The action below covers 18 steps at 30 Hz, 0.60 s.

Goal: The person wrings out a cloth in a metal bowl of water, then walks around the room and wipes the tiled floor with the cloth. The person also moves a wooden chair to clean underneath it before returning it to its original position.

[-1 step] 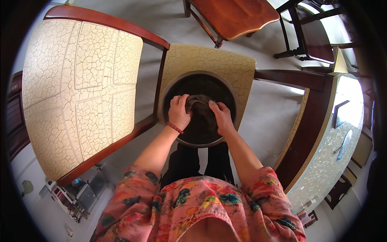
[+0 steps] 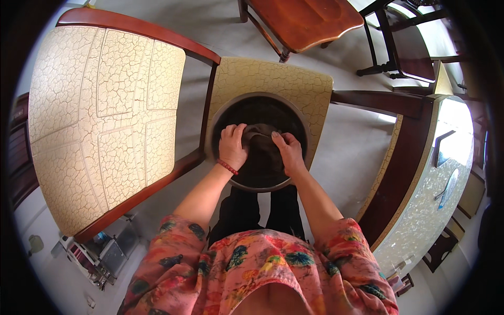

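Note:
A round metal basin (image 2: 262, 188) with dark contents, seemingly water, rests on a chair seat (image 2: 273, 71) with a cream crackle pattern. Over the basin, a dark grey-brown cloth (image 2: 261, 129) is stretched between my two hands, its lower part hanging into the dark inside. My left hand (image 2: 232, 144), with a red bead bracelet at the wrist, grips the cloth's left side. On the other side my right hand (image 2: 289, 151) pinches it between thumb and fingers. The cloth's lower end is too dark to make out.
The chair's cream backrest (image 2: 105, 115) with its red-brown frame rises on the left. A glossy wooden chair (image 2: 310, 23) stands at the far side, a dark chair (image 2: 404, 47) beyond it. To the right is a table with a pale, shiny top (image 2: 420, 210).

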Tool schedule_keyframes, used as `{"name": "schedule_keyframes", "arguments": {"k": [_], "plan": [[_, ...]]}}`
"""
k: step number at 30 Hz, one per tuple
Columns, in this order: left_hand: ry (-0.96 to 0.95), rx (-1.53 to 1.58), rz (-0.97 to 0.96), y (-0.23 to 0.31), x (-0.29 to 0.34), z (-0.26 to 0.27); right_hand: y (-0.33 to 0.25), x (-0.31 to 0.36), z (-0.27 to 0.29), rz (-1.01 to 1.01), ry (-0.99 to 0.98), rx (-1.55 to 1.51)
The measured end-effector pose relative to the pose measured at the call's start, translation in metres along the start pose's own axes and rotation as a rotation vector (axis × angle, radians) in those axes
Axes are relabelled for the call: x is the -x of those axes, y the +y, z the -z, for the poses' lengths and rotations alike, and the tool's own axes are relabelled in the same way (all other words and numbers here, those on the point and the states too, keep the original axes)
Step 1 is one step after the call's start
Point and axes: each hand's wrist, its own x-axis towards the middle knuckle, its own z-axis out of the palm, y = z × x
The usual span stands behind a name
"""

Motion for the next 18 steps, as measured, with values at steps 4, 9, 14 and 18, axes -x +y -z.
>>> {"name": "schedule_keyframes", "arguments": {"k": [4,9,14,18], "plan": [[-0.132,-0.223,-0.046,-0.001,0.005,-0.003,0.004,0.0,0.004,0.296,0.182,0.53],[-0.364,-0.336,-0.009,0.02,-0.003,-0.006,0.018,-0.001,-0.01,0.613,0.242,1.003],[-0.567,-0.437,0.101,0.016,-0.011,-0.028,0.029,-0.011,-0.027,0.478,0.163,1.468],[-0.708,-0.557,0.168,0.004,-0.013,-0.052,0.038,-0.024,-0.033,0.385,0.033,1.518]]}}
